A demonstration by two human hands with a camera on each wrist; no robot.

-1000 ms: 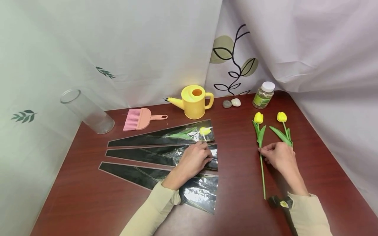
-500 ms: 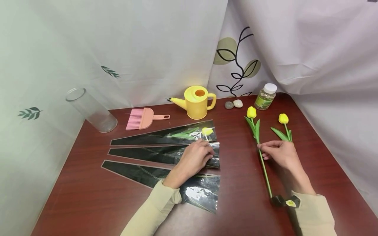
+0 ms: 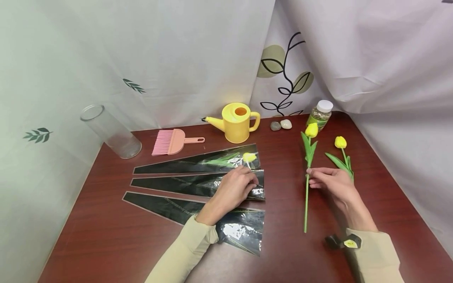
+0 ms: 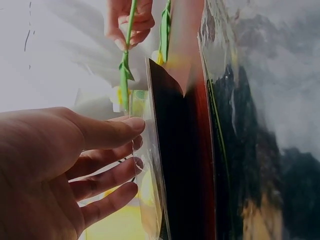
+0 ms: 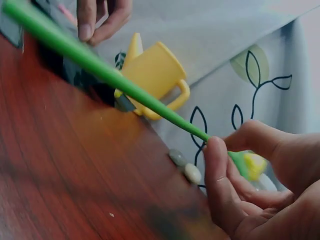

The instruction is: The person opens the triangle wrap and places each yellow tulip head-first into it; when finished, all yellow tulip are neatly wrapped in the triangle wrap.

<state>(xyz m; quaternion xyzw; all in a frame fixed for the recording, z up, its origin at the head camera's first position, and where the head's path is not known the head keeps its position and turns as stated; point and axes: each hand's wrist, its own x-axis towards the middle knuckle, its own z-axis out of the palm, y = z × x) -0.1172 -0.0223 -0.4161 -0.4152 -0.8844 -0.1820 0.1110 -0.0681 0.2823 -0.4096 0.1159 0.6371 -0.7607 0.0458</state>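
Observation:
My right hand (image 3: pixel 334 182) pinches a yellow artificial tulip (image 3: pixel 306 200) by its green stem, just below the leaves. In the right wrist view the stem (image 5: pixel 100 67) runs diagonally past the hand, its bloom beyond the fingers. My left hand (image 3: pixel 235 184) is over the open end of the middle black-and-clear flower sleeve (image 3: pixel 184 186). The left wrist view shows the thumb and fingertips (image 4: pixel 134 123) holding the edge of its clear film (image 4: pixel 145 150), parted from the black side. A second tulip (image 3: pixel 249 157) lies in the back sleeve (image 3: pixel 170 167).
Another tulip (image 3: pixel 341 142) lies to the right. A front sleeve (image 3: pixel 155 204) lies under the left forearm. Along the back stand a glass vase (image 3: pixel 113 131), pink dustpan and brush (image 3: pixel 173 141), yellow watering can (image 3: pixel 236 124), two stones (image 3: pixel 281 125) and a lidded jar (image 3: pixel 320 114).
The right hand keeps its pinch on the tulip while the stem swings from slanting right to nearly straight, its lower end moving left. The left hand stays at the middle sleeve.

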